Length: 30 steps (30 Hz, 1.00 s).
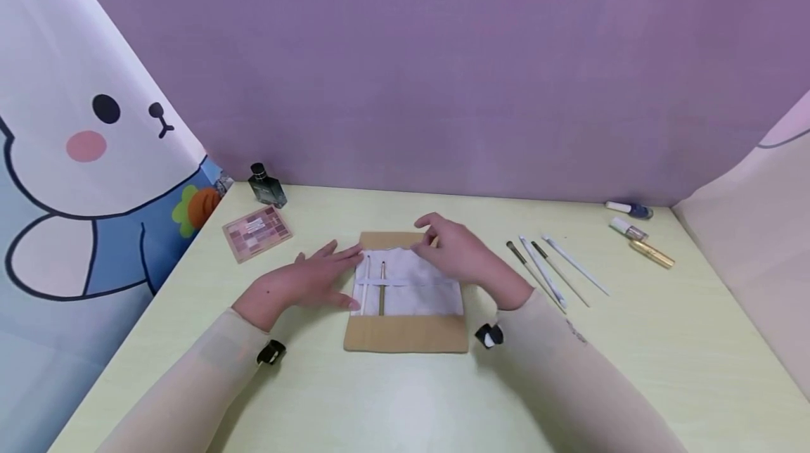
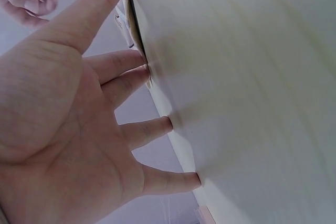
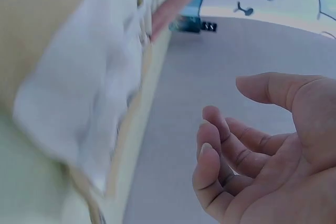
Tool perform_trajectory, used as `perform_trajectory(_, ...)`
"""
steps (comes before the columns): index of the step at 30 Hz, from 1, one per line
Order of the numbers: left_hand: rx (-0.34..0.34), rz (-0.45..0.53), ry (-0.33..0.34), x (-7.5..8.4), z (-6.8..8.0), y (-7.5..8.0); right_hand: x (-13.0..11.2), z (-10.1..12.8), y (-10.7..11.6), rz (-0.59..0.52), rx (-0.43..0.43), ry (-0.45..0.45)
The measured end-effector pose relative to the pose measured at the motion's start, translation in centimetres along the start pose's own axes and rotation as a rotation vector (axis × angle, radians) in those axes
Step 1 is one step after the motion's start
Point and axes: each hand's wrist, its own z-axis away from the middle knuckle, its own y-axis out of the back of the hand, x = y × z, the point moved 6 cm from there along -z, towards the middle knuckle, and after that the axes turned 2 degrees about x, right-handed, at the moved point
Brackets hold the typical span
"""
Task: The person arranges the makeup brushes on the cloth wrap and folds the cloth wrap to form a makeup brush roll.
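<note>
The roll (image 1: 406,334) lies open on the table (image 1: 386,407), in the middle, between the two hands. It has tan ends at top and bottom, and the pale cloth (image 1: 430,302) between them is crossed by a narrow strap (image 1: 408,283). Two brushes lie upright behind this strap, at the left part of the cloth: a white brush (image 1: 365,285) and, just beside it, an olive brush (image 1: 382,292).

The left hand (image 1: 310,281) has its fingers straight and spread apart — they touch the left edge of the roll, and some fingertips rest on the table. The right hand (image 1: 458,252) is above the upper right part of the roll; its fingers bend loosely, the thumb stands apart from them, and it holds nothing. In the right wrist view the cloth is blurred.

To the right of the roll lie four loose brushes (image 1: 560,274), side by side and slanted. Far right there is a gold tube (image 1: 652,254) near two small bottles (image 1: 628,228). On the left, a palette (image 1: 256,233) lies just before a dark bottle (image 1: 268,190).
</note>
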Motion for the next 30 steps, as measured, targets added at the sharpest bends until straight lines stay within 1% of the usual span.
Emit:
perform_trajectory(4,-0.001,0.0,0.0,0.0,0.0,0.0,1.4,1.3,2.5,0.001,0.043,0.001)
perform_trajectory(9,-0.001,0.005,-0.002,-0.1,0.0,-0.1,3.8,2.9,5.4,0.03,0.127,-0.03)
perform_trajectory(12,-0.001,0.009,-0.006,-0.2,0.0,-0.1,5.1,3.9,6.9,0.057,0.175,-0.049)
perform_trajectory(15,0.0,0.009,-0.003,-0.1,-0.1,-0.2,6.4,4.7,7.9,0.078,0.2,-0.081)
perform_trajectory(18,0.0,0.009,0.002,-0.1,0.0,-0.2,8.1,5.2,8.3,0.081,0.209,-0.102)
perform_trajectory(21,-0.001,0.012,0.002,0.0,0.0,-0.2,10.1,5.4,8.4,0.056,0.202,-0.116)
perform_trajectory(25,-0.002,0.015,-0.005,0.1,0.1,-0.2,12.5,5.5,8.1,0.009,0.162,-0.141)
perform_trajectory(30,-0.002,0.007,0.0,0.0,0.1,-0.2,14.3,5.7,7.8,0.005,0.119,-0.169)
